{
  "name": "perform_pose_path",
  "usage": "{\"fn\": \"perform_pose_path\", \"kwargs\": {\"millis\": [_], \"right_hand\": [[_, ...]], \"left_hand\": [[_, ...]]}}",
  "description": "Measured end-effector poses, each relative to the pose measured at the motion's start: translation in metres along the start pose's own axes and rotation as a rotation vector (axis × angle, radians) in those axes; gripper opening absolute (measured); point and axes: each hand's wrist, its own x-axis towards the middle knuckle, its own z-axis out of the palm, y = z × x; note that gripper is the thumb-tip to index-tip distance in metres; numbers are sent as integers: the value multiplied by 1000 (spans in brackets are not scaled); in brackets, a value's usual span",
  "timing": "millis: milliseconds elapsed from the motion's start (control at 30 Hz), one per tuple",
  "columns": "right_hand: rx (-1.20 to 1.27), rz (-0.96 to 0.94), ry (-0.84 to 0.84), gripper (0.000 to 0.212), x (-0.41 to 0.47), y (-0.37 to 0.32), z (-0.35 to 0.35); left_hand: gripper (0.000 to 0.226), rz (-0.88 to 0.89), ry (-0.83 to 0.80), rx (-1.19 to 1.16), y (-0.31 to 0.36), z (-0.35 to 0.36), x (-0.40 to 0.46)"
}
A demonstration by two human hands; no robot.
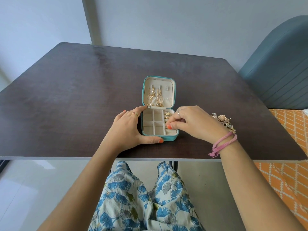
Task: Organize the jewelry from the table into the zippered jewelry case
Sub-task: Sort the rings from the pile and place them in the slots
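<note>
Gold ring [167, 126] pinched in my right hand [195, 124] should seat straight into the roll while my relaxed left hand [128, 129] steadies the case [169, 138].

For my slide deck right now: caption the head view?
Left hand steadies the open teal jewelry case while right hand sets a gold ring in its ring slot.

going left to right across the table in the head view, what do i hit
left hand → jewelry case → right hand → loose jewelry pile
</note>
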Motion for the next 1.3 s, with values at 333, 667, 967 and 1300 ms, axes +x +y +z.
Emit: {"fn": "perform_pose_path", "kwargs": {"millis": [333, 667, 967, 1300], "right_hand": [[162, 54, 133, 3, -1, 5, 13], [874, 316, 346, 22, -17, 25, 35], [711, 321, 376, 36, -17, 11, 54], [806, 319, 390, 39, -19, 5, 51]], "left_hand": [[119, -3, 4, 6, 2, 0, 0], [125, 1, 13, 8, -1, 2, -1], [121, 7, 29, -17, 4, 4, -1], [120, 11, 101, -69, -4, 10, -2]]}}
